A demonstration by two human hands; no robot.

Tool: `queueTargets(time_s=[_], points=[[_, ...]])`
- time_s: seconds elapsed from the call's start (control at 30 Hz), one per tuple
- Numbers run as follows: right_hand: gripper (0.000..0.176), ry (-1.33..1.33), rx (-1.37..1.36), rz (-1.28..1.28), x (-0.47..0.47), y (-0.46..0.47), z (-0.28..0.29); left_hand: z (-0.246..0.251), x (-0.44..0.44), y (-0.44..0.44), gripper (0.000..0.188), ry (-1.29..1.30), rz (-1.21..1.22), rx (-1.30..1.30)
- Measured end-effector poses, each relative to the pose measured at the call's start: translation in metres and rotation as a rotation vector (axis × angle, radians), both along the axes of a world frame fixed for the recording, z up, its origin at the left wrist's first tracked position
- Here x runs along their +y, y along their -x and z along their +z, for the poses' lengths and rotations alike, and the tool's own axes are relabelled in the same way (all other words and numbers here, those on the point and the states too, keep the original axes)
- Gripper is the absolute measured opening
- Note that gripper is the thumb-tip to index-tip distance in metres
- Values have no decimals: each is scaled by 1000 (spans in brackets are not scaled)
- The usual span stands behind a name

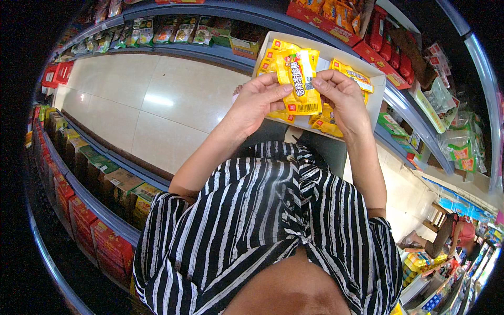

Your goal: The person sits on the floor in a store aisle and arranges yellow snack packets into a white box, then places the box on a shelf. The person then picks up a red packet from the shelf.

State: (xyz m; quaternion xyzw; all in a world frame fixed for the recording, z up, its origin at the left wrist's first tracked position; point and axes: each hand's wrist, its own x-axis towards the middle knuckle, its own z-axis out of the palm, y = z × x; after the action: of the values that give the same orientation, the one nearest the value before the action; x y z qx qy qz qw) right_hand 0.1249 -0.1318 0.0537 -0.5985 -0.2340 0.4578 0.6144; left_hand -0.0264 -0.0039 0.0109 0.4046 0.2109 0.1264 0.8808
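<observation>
Between my two hands is a yellow snack packet (298,80) with printed writing and a barcode along its lower end. My left hand (262,96) pinches its left edge between thumb and fingers. On the opposite edge, the thumb and fingers of my right hand (344,96) grip it too. Beneath the packet sits a shallow white cardboard box (377,100), tilted against the shelf side. More yellow packets (328,123) lie inside it, some at the left, others at the right. My hands and the held packet hide part of the box's contents.
Shelves with bagged goods (185,31) run along the far side. Red packages (393,51) and a red display carton (380,65) stand right of the box. Cartons (122,181) line a lower shelf at left, across the tiled floor (157,110). Another person (441,236) sits at lower right.
</observation>
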Motion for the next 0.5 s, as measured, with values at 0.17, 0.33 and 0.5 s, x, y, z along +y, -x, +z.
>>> queueTargets(time_s=[0.17, 0.33, 0.5], points=[[13, -4, -9, -10, 3, 1, -1, 11, -1, -1, 28, 12, -5, -11], [13, -11, -35, -63, 5, 3, -3, 9, -1, -4, 30, 12, 44, -28], [17, 75, -523, -54, 8, -3, -9, 16, 20, 1, 33, 12, 254, -137]])
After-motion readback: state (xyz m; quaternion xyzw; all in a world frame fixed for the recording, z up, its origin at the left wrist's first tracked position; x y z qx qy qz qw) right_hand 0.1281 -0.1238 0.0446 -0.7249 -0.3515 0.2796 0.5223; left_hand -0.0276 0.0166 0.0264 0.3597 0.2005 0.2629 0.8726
